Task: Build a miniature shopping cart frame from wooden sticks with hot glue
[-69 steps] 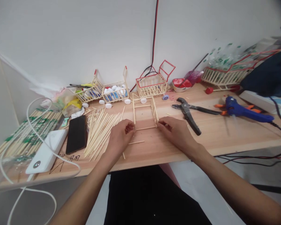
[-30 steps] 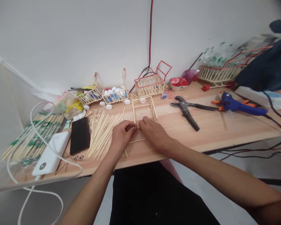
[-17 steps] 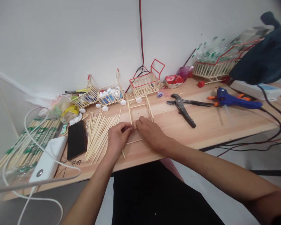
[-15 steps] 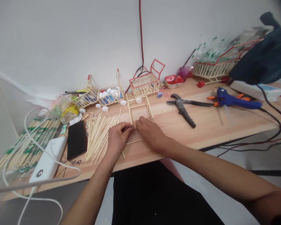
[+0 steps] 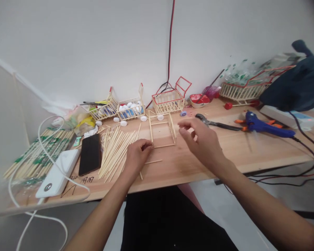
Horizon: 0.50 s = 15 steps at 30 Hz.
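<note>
A small frame of thin wooden sticks (image 5: 164,145) stands on the table in front of me. My left hand (image 5: 138,154) pinches its near left corner, thumb against fingers. Off to the frame's right, my right hand (image 5: 203,145) hovers with fingers apart and nothing in it. It partly covers the black-handled pliers (image 5: 225,126). A loose stick (image 5: 154,161) lies just nearer to me than the frame. Beside my left hand spreads a pile of sticks (image 5: 115,153).
Behind stand small stick carts, one red-rimmed (image 5: 170,101), and a red paint dish (image 5: 199,99). A blue glue gun (image 5: 269,127) and its cable lie right. Left are a phone (image 5: 90,155), a white power bank (image 5: 58,174) with a cable, and bagged sticks (image 5: 39,153).
My right hand has let go of the frame and moved right, opening in the air over the pliers. The left hand stays at the frame's corner. The view has shifted slightly.
</note>
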Available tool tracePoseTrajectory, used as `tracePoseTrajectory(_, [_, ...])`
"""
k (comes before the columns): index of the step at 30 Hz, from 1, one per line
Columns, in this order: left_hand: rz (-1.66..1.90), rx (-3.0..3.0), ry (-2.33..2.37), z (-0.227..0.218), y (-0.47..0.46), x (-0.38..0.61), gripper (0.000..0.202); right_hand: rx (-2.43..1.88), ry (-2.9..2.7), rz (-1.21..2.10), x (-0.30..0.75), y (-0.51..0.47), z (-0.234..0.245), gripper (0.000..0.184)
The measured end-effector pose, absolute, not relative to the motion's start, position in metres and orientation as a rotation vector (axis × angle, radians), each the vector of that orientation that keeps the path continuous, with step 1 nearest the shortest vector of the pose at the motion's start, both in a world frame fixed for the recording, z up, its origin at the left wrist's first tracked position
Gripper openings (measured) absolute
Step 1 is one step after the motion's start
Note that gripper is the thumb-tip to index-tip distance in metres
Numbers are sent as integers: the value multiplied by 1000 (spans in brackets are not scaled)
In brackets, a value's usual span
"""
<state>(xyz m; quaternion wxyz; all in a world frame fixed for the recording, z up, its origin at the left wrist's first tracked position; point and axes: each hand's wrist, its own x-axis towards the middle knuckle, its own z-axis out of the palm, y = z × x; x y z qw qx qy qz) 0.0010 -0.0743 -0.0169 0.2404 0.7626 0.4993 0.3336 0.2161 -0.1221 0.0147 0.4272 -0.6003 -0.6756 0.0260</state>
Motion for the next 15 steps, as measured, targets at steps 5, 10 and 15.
tracePoseTrajectory(5, [918, 2154, 1355, -17, -75, 0, 6, -1638, -1711, 371, 233, -97, -5, 60])
tracePoseTrajectory(10, [902, 2204, 1343, -17, -75, -1, 7, -1627, -1843, 371, 217, -97, -10, 52])
tracePoseTrajectory(15, [917, 2204, 1334, -16, -75, 0, 7, -1658, -1888, 280, 213, -103, -6, 33])
